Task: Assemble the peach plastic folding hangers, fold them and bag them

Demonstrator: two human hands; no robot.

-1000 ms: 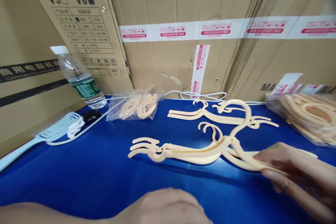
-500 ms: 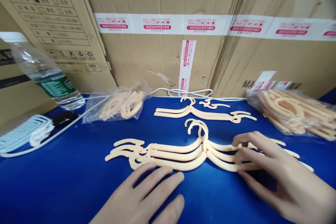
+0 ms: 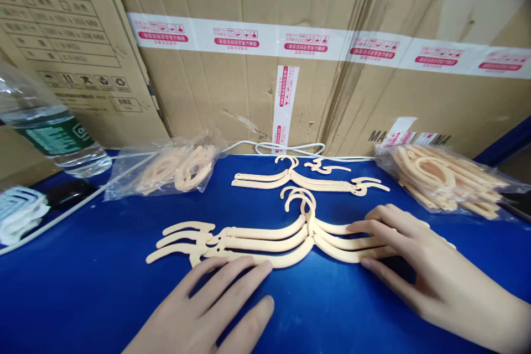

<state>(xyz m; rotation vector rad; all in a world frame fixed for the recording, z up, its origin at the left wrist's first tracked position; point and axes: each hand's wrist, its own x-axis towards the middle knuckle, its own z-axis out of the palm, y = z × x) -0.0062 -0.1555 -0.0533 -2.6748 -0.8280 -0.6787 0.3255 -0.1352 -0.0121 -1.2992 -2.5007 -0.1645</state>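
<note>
Three cream plastic clothes hangers (image 3: 265, 260) lie nested in a row on the blue table, with their hooks overlapping at the middle. My left hand (image 3: 224, 293) is open, its fingers stretched out and the fingertips touching the left arm of the nearest hanger. Across the right arms of the same hangers, my right hand (image 3: 409, 257) has its thumb at the near edge and its fingers over the far side, spanning them. It hides the ends of those arms. Behind them are two more hangers (image 3: 265, 180) and some loose hook-shaped pieces (image 3: 326, 167).
Clear bags of hanger parts lie at the left (image 3: 182, 168) and right (image 3: 431, 177). A water bottle (image 3: 58, 133), a black object (image 3: 70, 193) and a white cable (image 3: 66, 215) are at the left. Cardboard boxes (image 3: 232, 88) wall off the back.
The view has shifted, so everything sits further left. My left fingertips have come onto the nearest hanger. The curved left ends of the hangers are more evenly fanned. My right fingers lie flatter.
</note>
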